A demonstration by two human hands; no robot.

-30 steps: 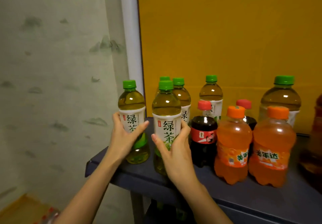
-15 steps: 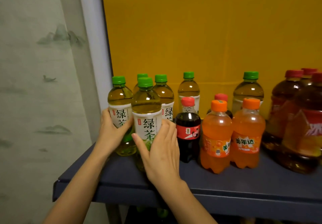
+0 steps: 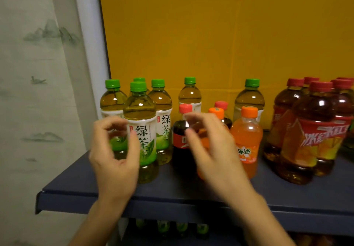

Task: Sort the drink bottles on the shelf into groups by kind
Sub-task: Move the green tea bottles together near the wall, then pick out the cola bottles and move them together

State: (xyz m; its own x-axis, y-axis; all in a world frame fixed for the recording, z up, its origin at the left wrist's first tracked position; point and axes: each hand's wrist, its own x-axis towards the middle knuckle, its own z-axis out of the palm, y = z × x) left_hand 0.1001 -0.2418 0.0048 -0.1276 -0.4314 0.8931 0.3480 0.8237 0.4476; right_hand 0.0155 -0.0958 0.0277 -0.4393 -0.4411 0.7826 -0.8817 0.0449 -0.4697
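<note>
Your left hand [image 3: 115, 155] hangs in front of the green tea bottles at the left end of the shelf [image 3: 172, 194]. Its grip is a loose curl around nothing, with the thumb crossing the label of the front green tea bottle [image 3: 140, 111]; motion blur hides whether it touches. Your right hand [image 3: 212, 150] is also blurred, its grip slack and holding nothing, in front of the cola bottle [image 3: 181, 136] and an orange soda bottle [image 3: 216, 111].

Four green tea bottles stand upright in a tight cluster at the left. Two more green tea bottles [image 3: 190, 92] stand apart along the yellow cardboard back [image 3: 210, 35]. A second orange soda bottle [image 3: 247, 140] stands just right of your right hand. A second red-capped cola bottle [image 3: 222, 106] stands behind the orange ones. The iced black tea bottles [image 3: 316, 131] are bunched at the right end.
</note>
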